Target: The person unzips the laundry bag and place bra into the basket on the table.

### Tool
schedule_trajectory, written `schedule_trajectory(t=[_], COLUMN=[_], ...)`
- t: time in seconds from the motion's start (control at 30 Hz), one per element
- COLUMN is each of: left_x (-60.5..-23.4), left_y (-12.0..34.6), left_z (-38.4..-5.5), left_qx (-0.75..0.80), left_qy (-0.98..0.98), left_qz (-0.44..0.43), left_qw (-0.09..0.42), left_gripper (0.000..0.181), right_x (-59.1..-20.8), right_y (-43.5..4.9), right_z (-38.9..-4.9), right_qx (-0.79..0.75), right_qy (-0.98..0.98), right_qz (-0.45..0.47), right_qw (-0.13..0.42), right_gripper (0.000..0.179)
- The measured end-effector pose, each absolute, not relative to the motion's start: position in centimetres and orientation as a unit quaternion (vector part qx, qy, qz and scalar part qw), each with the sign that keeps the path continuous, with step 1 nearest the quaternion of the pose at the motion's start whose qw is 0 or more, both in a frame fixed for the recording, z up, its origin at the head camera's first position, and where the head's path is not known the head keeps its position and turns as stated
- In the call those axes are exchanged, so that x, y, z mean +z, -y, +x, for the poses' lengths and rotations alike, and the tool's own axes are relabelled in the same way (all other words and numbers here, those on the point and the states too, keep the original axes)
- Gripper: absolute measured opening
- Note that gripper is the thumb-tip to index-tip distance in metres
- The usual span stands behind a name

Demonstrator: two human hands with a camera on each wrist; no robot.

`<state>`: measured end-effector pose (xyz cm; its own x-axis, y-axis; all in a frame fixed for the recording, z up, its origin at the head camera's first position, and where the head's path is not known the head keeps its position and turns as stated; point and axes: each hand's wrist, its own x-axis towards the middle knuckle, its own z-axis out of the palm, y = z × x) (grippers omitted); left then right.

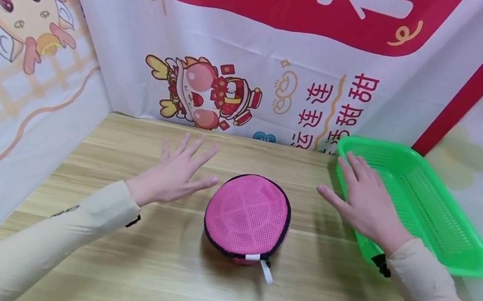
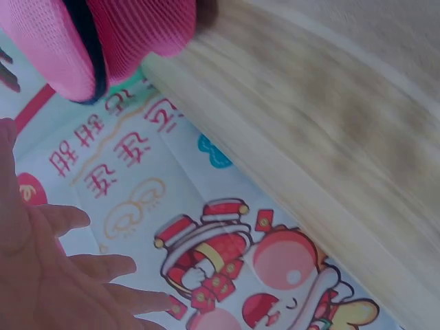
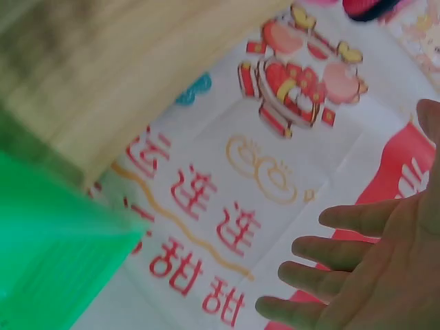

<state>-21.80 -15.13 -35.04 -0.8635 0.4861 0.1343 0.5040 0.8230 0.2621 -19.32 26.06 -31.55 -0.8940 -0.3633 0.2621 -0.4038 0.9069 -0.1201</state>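
A round pink mesh bag (image 1: 248, 215) with black zipper trim and a white pull tab (image 1: 266, 272) stands on the wooden table. To its left my left hand (image 1: 175, 169) is held with fingers spread, the thumb close to the bag's edge but apart from it. My right hand (image 1: 366, 203) is on the other side, fingers straight and thumb pointing toward the bag, in front of the green basket's near side. Both palms hold nothing. Part of the bag (image 2: 148, 34) shows at the top of the left wrist view. The bag's contents cannot be made out.
A green plastic basket (image 1: 478, 261) with perforated walls stands on the right of the table (image 1: 147, 282), partly hidden by my right hand and forearm. A printed cloth (image 1: 248, 42) hangs behind the table, and more printed cloth (image 1: 19, 101) hangs along the left side.
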Motion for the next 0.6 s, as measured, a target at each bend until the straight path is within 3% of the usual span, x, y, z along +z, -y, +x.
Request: schedule_trajectory(t=[0.3, 0.6], left_x=[-35.5, -36.3], left_y=[13.0, 10.8], left_z=[-19.9, -17.2], left_qx=[-0.126, -0.098], left_qy=[0.933, 0.884], left_qz=[-0.333, -0.446], left_qw=[0.052, 0.102], left_gripper=[0.082, 0.091], right_x=[-33.8, -35.5], right_y=[-24.8, -23.7], right_z=[-17.2, -14.5], right_qx=[0.095, 0.131], right_qy=[0.953, 0.898], right_qz=[0.249, 0.354], right_qw=[0.144, 0.225], right_gripper=[0.074, 0.042])
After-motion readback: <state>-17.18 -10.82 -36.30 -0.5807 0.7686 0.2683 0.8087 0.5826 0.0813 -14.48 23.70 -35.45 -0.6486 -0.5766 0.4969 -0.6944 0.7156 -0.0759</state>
